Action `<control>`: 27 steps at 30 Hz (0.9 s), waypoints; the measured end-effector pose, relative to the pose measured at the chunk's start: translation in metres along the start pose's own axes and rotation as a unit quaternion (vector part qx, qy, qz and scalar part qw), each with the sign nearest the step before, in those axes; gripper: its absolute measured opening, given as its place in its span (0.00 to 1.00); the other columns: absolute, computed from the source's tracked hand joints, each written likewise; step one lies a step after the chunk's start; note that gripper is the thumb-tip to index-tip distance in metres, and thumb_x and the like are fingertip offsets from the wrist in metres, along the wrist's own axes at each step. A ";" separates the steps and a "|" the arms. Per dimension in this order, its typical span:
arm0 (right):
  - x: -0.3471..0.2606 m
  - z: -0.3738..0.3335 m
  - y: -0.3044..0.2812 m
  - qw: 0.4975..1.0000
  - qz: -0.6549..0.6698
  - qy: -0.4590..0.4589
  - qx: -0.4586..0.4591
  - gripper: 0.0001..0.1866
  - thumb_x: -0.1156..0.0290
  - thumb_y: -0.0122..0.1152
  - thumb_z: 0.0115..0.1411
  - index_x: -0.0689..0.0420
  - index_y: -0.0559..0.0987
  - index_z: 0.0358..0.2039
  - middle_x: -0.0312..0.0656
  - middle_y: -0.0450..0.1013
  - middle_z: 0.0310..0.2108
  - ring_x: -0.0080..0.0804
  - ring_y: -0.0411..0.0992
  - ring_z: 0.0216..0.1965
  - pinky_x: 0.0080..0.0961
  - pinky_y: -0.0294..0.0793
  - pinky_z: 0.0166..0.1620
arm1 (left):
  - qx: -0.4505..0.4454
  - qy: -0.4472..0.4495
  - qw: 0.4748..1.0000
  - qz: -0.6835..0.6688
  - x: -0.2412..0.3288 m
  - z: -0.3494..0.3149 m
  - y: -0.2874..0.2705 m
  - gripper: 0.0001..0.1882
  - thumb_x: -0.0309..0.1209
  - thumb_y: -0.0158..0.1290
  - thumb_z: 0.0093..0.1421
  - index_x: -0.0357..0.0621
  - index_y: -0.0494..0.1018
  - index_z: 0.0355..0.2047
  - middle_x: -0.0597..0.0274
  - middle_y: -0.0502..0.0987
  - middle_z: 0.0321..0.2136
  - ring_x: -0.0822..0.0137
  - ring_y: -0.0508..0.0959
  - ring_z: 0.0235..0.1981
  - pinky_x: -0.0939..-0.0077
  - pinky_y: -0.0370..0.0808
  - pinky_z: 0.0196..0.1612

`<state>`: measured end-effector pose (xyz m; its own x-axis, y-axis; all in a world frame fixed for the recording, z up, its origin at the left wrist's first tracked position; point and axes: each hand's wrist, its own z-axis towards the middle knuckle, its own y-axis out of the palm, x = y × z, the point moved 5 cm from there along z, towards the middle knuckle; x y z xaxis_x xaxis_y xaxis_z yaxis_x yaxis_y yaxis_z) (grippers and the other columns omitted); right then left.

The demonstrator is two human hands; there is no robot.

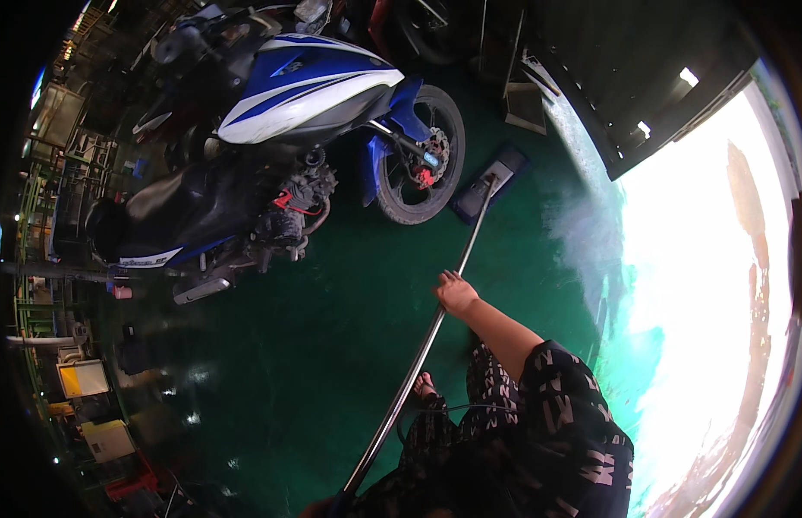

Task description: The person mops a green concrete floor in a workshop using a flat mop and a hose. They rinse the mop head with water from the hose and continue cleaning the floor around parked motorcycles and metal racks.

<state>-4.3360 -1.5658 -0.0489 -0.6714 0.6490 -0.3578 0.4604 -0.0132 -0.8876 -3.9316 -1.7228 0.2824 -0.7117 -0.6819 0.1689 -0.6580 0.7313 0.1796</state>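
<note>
A flat mop runs across the view on a long metal handle. Its wide, dark blue mop head lies on the green floor, just right of a motorcycle's front wheel. Partway down the handle, my right hand is closed around it, the forearm reaching in from the lower right. At the bottom edge only a sliver of my left hand shows, beside the handle's dark upper end; its fingers are hidden.
The blue and white motorcycle fills the upper left. A dustpan-like scoop stands beyond the mop head. Bright light comes through an opening on the right. Cluttered shelves line the left. My sandalled foot is on the green floor.
</note>
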 end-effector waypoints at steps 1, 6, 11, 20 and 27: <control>0.021 0.018 -0.008 1.000 -0.010 0.010 0.002 0.10 0.71 0.54 0.49 0.54 0.76 0.34 0.48 0.67 0.44 0.45 0.64 0.52 0.36 0.62 0.57 | -0.028 -0.022 0.999 -0.019 0.011 0.010 0.022 0.27 0.37 0.52 0.54 0.42 0.63 0.54 0.62 0.74 0.26 0.65 0.73 0.22 0.68 0.70 0.27; 0.104 0.091 -0.058 0.987 0.046 0.137 0.076 0.10 0.72 0.50 0.51 0.54 0.76 0.34 0.44 0.69 0.43 0.39 0.65 0.52 0.27 0.70 0.50 | -0.078 -0.069 0.994 -0.021 0.064 0.042 0.117 0.27 0.34 0.52 0.55 0.42 0.62 0.55 0.64 0.72 0.25 0.70 0.71 0.20 0.73 0.68 0.24; 0.175 0.122 -0.097 0.969 0.043 0.130 0.204 0.15 0.65 0.52 0.54 0.48 0.74 0.43 0.42 0.62 0.55 0.39 0.52 0.62 0.40 0.51 0.62 | -0.034 0.004 0.979 0.201 0.114 0.074 0.226 0.31 0.34 0.54 0.53 0.44 0.57 0.56 0.64 0.69 0.21 0.72 0.68 0.16 0.77 0.67 0.20; 0.113 0.017 -0.137 0.934 0.201 0.062 0.289 0.10 0.64 0.61 0.44 0.53 0.76 0.27 0.40 0.68 0.31 0.39 0.66 0.43 0.40 0.54 0.61 | 0.138 0.085 0.718 0.676 0.195 -0.040 0.269 0.29 0.24 0.49 0.54 0.43 0.59 0.57 0.69 0.67 0.22 0.78 0.64 0.17 0.86 0.59 0.18; 0.144 -0.058 -0.127 0.941 0.173 0.068 0.282 0.07 0.65 0.60 0.44 0.54 0.75 0.20 0.39 0.67 0.23 0.39 0.67 0.36 0.35 0.63 0.54 | 0.117 0.055 0.733 0.668 0.222 -0.077 0.311 0.31 0.24 0.52 0.48 0.47 0.63 0.55 0.61 0.75 0.28 0.65 0.73 0.23 0.75 0.69 0.28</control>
<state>-4.4577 -1.4266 0.0295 -0.4390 0.6231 -0.6473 0.2311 -0.6179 -0.7515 -4.2754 -1.6481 0.4507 -0.7440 0.6567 0.1231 0.5737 0.7224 -0.3861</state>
